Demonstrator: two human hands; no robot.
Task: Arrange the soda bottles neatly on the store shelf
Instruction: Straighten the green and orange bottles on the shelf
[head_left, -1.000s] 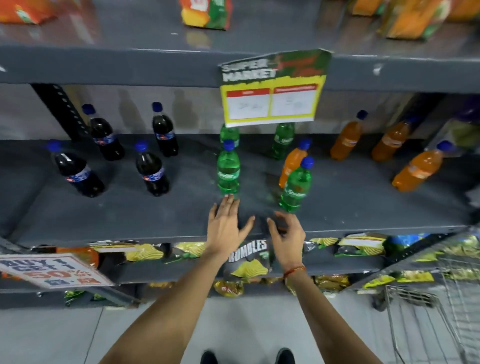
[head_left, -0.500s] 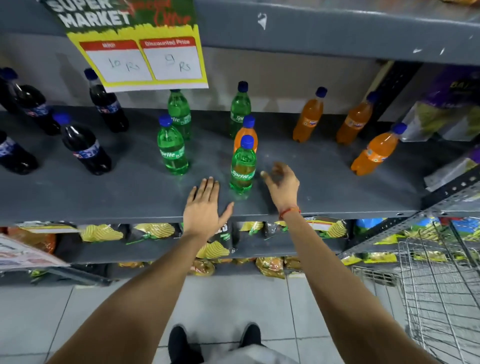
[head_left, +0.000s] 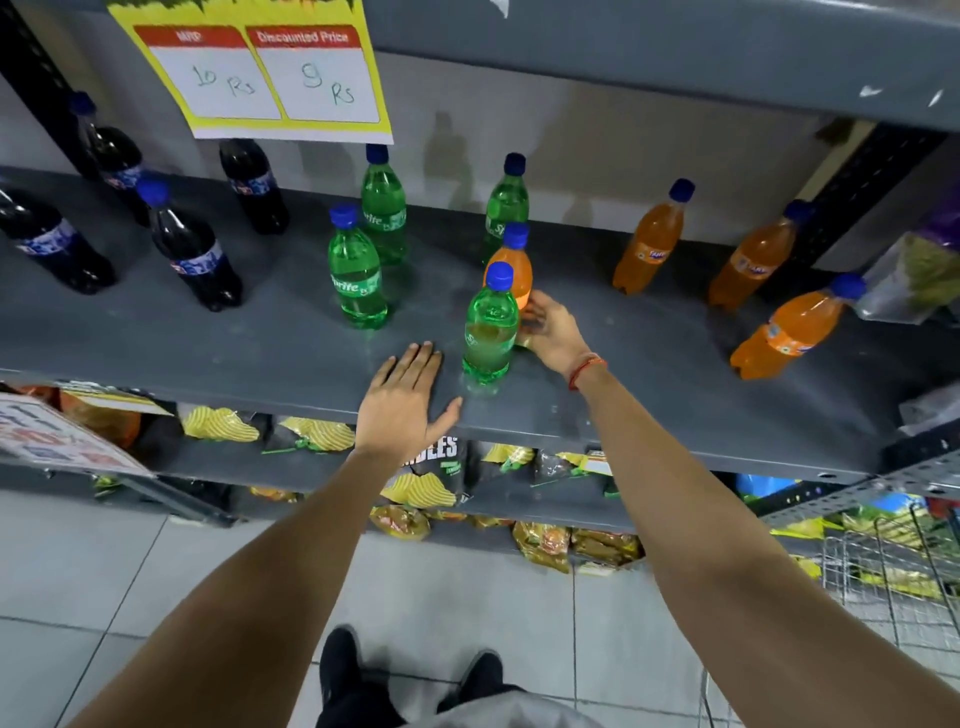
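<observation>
My right hand (head_left: 550, 332) has just reached the stray orange plastic soda bottle (head_left: 511, 267), fingers curling round it near the grey metal shelf's (head_left: 208, 358) front edge; my left hand (head_left: 408, 400) rests open, flat. Regrouping begins.

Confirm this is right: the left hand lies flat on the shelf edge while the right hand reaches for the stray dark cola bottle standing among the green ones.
Not quite. In the head view the right hand reaches for an orange soda bottle, not a cola one. The left hand does lie flat on the shelf edge.

Even overhead light, soft shadows, edges bowed (wide-angle), slightly blurred
</observation>
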